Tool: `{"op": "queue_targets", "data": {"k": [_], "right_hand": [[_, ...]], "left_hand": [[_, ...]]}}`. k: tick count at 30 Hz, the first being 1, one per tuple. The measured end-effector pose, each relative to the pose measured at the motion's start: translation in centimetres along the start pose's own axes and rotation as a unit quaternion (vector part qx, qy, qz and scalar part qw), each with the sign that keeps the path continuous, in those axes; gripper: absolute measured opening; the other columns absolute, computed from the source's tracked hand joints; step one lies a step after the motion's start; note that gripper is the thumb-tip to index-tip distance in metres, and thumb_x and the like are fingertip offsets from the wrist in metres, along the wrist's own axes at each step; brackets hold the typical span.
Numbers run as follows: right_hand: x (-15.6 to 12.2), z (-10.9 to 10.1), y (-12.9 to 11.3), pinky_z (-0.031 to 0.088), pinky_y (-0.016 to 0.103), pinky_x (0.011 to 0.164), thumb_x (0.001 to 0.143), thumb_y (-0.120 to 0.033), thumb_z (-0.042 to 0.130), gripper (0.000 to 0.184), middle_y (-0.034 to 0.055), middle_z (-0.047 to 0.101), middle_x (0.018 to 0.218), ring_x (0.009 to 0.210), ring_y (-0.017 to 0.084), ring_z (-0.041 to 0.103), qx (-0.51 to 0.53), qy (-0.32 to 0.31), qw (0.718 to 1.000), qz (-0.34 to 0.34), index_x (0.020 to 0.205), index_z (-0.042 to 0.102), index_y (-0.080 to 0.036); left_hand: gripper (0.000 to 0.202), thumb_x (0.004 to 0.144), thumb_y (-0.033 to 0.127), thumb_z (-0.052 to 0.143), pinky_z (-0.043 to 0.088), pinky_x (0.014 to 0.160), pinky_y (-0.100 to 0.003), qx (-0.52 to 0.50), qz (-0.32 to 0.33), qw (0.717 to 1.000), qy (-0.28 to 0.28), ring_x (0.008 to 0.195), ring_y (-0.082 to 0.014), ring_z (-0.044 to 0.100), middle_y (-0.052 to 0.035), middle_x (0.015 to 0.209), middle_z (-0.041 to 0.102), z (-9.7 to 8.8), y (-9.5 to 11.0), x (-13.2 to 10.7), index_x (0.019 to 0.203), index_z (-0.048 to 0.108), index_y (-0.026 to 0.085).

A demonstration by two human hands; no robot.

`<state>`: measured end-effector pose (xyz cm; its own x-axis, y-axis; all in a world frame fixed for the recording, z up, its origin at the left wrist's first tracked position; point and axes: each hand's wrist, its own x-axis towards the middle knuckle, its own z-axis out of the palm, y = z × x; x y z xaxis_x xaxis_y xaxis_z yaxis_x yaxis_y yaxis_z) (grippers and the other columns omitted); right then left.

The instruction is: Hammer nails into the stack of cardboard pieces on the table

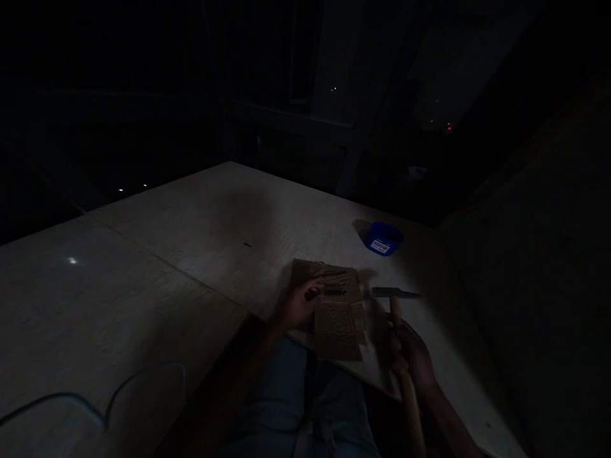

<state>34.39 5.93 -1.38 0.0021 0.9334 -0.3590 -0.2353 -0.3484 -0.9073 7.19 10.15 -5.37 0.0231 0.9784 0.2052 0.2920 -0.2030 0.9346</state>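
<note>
A hammer [395,294] with a wooden handle is in my right hand [414,353], fingers wrapped round the handle and the metal head raised beside the cardboard. Pieces of brown cardboard [338,346] lie stacked at the table's near edge. Across them runs a row of small dark pointed pieces [335,292], too dim to tell whether nails or screws. At the left end of this row, my left hand [298,305] rests on the cardboard with thumb and fingers pinched together. Whatever sits between those fingertips is hidden.
Behind the hammer stands a blue plastic tub [384,238] with a white label. One small dark nail-like piece [247,244] lies on the pale table [191,222]. A cable [105,413] curves over the lower left. A dark wall [534,267] rises at right.
</note>
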Motion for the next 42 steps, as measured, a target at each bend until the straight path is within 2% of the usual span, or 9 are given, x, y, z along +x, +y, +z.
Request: {"op": "queue_targets", "data": {"k": [2, 5, 9, 13, 16, 21, 30, 36, 42], "right_hand": [[0.1, -1.9, 0.8, 0.026, 0.012, 0.023, 0.075, -0.041, 0.073, 0.041, -0.0119, 0.041, 0.049, 0.027, 0.002, 0.030, 0.126, -0.023, 0.990, 0.050, 0.105, 0.057, -0.018], [-0.3, -3.7, 1.2, 0.028, 0.009, 0.025, 0.081, -0.027, 0.069, 0.024, -0.0117, 0.042, 0.051, 0.028, 0.001, 0.035, 0.334, -0.082, 0.935, 0.085, 0.101, 0.058, -0.019], [-0.8, -4.9, 1.2, 0.035, 0.009, 0.028, 0.086, -0.017, 0.064, 0.009, -0.0097, 0.048, 0.052, 0.031, 0.002, 0.043, 0.443, -0.114, 0.881, 0.118, 0.093, 0.059, -0.020], [-0.2, -5.8, 2.0, 0.036, 0.010, 0.028, 0.084, -0.019, 0.066, 0.013, -0.0087, 0.048, 0.051, 0.031, 0.004, 0.045, 0.445, -0.122, 0.875, 0.145, 0.096, 0.060, -0.020], [0.5, -6.4, 2.8, 0.037, 0.011, 0.027, 0.084, -0.020, 0.067, 0.014, -0.0078, 0.049, 0.051, 0.031, 0.005, 0.046, 0.430, -0.119, 0.882, 0.153, 0.096, 0.059, -0.020], [0.7, -6.3, 3.0, 0.037, 0.009, 0.026, 0.083, -0.016, 0.066, 0.011, -0.0076, 0.050, 0.051, 0.029, 0.004, 0.045, 0.457, -0.109, 0.869, 0.153, 0.086, 0.056, -0.019], [0.3, -5.8, 2.7, 0.033, 0.008, 0.026, 0.084, -0.020, 0.068, 0.020, -0.0099, 0.048, 0.053, 0.030, 0.002, 0.043, 0.449, -0.134, 0.874, 0.126, 0.101, 0.060, -0.018], [0.4, -5.9, 2.9, 0.034, 0.008, 0.027, 0.087, -0.023, 0.065, 0.018, -0.0107, 0.046, 0.052, 0.030, 0.001, 0.041, 0.422, -0.140, 0.888, 0.122, 0.104, 0.061, -0.019], [0.2, -5.6, 2.6, 0.030, 0.007, 0.026, 0.085, -0.022, 0.067, 0.019, -0.0109, 0.047, 0.053, 0.029, 0.000, 0.037, 0.415, -0.143, 0.893, 0.102, 0.101, 0.061, -0.017]], "left_hand": [[0.040, 0.084, 0.020, 0.058, 0.050, 0.093, -0.031, 0.040, 0.021, 0.998, 0.038, 0.098, -0.0155, 0.065, -0.0053, 0.112, 0.070, -1.2, -0.1, -0.1, 0.124, 0.060, 0.020], [0.036, 0.085, 0.018, 0.053, 0.049, 0.096, -0.032, 0.133, 0.036, 0.983, 0.123, 0.101, -0.0168, 0.063, -0.0071, 0.115, 0.067, -4.3, -1.0, 0.2, 0.120, 0.062, 0.018], [0.039, 0.086, 0.015, 0.050, 0.043, 0.103, -0.035, 0.302, -0.026, 0.925, 0.228, 0.115, -0.0219, 0.057, -0.0120, 0.122, 0.063, -10.2, -2.9, 1.5, 0.123, 0.060, 0.013], [0.044, 0.088, 0.013, 0.047, 0.038, 0.107, -0.037, 0.438, -0.120, 0.867, 0.204, 0.123, -0.0246, 0.051, -0.0147, 0.131, 0.058, -15.4, -4.6, 2.9, 0.131, 0.055, 0.010], [0.047, 0.093, 0.023, 0.047, 0.042, 0.101, -0.039, 0.487, -0.200, 0.834, 0.165, 0.124, -0.0283, 0.049, -0.0153, 0.135, 0.054, -17.2, -5.5, 3.9, 0.138, 0.051, 0.016], [0.040, 0.094, 0.029, 0.044, 0.046, 0.090, -0.042, 0.508, -0.244, 0.814, 0.140, 0.118, -0.0333, 0.051, -0.0160, 0.128, 0.056, -17.6, -6.0, 6.1, 0.129, 0.061, 0.024], [0.027, 0.090, 0.017, 0.043, 0.046, 0.087, -0.038, 0.493, -0.244, 0.824, 0.133, 0.112, -0.0299, 0.053, -0.0199, 0.115, 0.058, -17.9, -4.8, 5.7, 0.107, 0.064, 0.011], [0.027, 0.091, 0.015, 0.040, 0.047, 0.085, -0.033, 0.396, -0.185, 0.883, 0.170, 0.100, -0.0234, 0.061, -0.0155, 0.109, 0.065, -16.8, -2.7, 4.6, 0.110, 0.059, 0.012], [0.038, 0.091, 0.044, 0.044, 0.048, 0.061, -0.025, 0.193, -0.112, 0.964, 0.142, 0.066, -0.0148, 0.061, -0.0056, 0.076, 0.066, -11.9, 0.2, 2.9, 0.097, 0.065, 0.013]]}}
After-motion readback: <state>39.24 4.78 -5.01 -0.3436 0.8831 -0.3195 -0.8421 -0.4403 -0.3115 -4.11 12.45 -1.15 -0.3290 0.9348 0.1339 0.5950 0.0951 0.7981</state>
